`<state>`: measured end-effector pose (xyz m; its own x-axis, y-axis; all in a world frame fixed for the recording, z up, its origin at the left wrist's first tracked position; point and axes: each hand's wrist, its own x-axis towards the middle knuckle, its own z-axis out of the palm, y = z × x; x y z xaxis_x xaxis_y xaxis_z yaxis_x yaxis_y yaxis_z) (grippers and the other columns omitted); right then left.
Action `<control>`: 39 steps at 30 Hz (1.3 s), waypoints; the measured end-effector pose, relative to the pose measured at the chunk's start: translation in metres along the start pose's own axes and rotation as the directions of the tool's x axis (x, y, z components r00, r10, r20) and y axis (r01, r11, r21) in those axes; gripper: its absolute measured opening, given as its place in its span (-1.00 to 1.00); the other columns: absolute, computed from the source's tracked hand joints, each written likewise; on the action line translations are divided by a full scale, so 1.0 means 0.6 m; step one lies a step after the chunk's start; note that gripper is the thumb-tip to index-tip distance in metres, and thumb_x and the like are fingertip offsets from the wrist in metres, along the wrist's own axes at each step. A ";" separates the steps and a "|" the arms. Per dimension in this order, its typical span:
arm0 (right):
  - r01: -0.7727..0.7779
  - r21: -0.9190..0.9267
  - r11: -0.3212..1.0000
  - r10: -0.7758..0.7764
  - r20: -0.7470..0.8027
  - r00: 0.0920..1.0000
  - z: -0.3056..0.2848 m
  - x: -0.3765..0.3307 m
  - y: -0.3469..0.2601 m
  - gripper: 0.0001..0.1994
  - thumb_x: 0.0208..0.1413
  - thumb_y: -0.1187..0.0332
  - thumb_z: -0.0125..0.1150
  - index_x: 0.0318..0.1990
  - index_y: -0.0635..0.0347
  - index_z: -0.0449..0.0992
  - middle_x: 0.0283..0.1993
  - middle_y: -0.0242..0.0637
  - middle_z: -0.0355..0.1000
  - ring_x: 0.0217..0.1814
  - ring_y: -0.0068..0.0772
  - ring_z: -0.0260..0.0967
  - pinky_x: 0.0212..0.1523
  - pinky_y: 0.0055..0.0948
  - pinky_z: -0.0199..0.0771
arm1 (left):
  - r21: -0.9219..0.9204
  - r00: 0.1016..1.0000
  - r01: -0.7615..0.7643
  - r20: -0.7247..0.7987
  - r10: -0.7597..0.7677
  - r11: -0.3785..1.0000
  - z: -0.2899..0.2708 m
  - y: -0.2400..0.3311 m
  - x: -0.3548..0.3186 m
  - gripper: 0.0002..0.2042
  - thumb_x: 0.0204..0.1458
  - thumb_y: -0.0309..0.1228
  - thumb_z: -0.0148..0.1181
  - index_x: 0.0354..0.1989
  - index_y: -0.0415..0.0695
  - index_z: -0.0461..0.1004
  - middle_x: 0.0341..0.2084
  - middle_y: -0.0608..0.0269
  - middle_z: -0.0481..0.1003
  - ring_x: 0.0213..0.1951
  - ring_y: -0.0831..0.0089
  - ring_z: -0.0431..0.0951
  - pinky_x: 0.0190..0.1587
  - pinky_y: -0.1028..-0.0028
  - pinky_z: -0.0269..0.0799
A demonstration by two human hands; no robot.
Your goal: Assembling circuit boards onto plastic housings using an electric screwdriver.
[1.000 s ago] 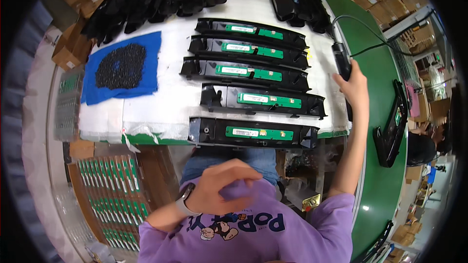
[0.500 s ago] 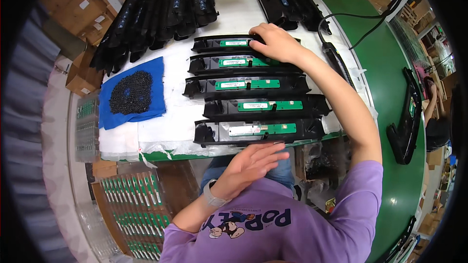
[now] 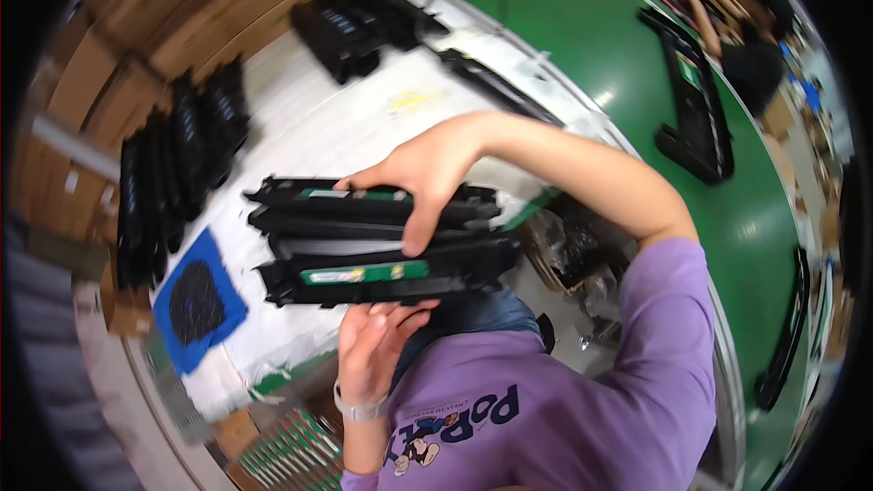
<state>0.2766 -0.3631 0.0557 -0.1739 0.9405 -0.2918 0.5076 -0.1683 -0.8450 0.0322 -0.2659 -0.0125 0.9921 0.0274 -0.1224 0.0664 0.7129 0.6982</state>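
Several black plastic housings with green circuit boards are bunched together at the table's near edge. The nearest housing (image 3: 455, 275) shows its green board (image 3: 364, 273) face up. My right hand (image 3: 432, 168) reaches over the bunch from the right, its fingers at the far housing (image 3: 291, 205) and its thumb coming down on the near side, gripping them. Against the underside of the nearest housing my left hand (image 3: 368, 345) is closed with bent fingers, holding it from the near side. Part of its grip is hidden beneath the housing.
Dark housings (image 3: 186, 141) lie in a row at the left, and more (image 3: 355, 27) at the back. A blue cloth (image 3: 227, 295) bears a heap of small black pieces (image 3: 196, 302). A curved black part (image 3: 696, 100) lies on the green surface (image 3: 600, 64). Another person (image 3: 759, 45) is beyond.
The view has swung round. The housings that lay spaced in a row are now pushed together toward me. My left hand, spread before, now closes on the near housing; my right has come nearer.
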 end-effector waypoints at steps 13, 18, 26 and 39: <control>0.558 0.406 0.724 0.356 -0.913 0.202 0.330 -0.324 0.011 -0.04 -0.23 0.26 0.39 0.30 0.38 -0.08 0.28 -0.05 0.04 0.32 -0.28 0.02 0.28 -0.39 0.00 | 0.678 0.817 -0.484 0.576 0.009 0.553 0.224 -0.108 0.151 -0.59 0.13 -0.30 0.03 0.02 -0.36 0.21 -0.18 -0.07 0.44 -0.10 0.21 0.46 -0.01 0.36 0.30; 0.477 0.228 0.849 0.457 -0.769 -0.446 0.454 -0.527 -0.005 -0.33 -0.11 0.32 0.25 0.20 0.25 0.12 -0.02 -0.19 0.35 -0.07 -0.39 0.40 -0.09 -0.45 0.45 | 0.608 0.603 -0.541 0.762 -0.235 0.582 0.441 -0.307 0.249 -0.49 0.03 -0.07 0.12 -0.14 -0.36 0.34 -0.28 -0.14 0.49 -0.18 0.07 0.51 -0.11 0.33 0.37; -0.002 0.509 0.861 0.302 -0.514 -0.803 0.576 -0.797 0.100 -0.18 -0.16 0.10 0.34 0.21 0.42 0.14 0.12 -0.04 0.30 0.12 -0.28 0.28 0.12 -0.44 0.21 | 0.542 0.502 -0.619 0.830 -0.244 0.569 0.526 -0.531 0.251 -0.33 0.10 -0.02 0.01 0.22 -0.29 0.07 0.11 -0.10 0.27 0.12 0.18 0.31 0.13 0.38 0.20; -0.713 0.509 0.482 -0.285 -0.678 -0.677 0.493 -0.741 0.046 -0.63 -0.03 0.19 0.25 -0.07 0.14 0.49 0.13 -0.02 0.25 0.21 -0.09 0.15 0.21 -0.24 0.11 | 0.423 0.407 -0.897 0.903 -0.135 0.127 0.259 -0.158 0.183 -0.81 -0.06 -0.50 0.15 -0.24 -0.21 0.43 -0.12 0.05 0.40 -0.06 0.12 0.42 -0.03 0.34 0.36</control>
<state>0.1185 -0.8730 0.0297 0.5456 -0.3889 0.7423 -0.0609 -0.9019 -0.4277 0.1512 -0.4394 0.0178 0.4906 -0.7184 0.4931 -0.8366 -0.2302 0.4971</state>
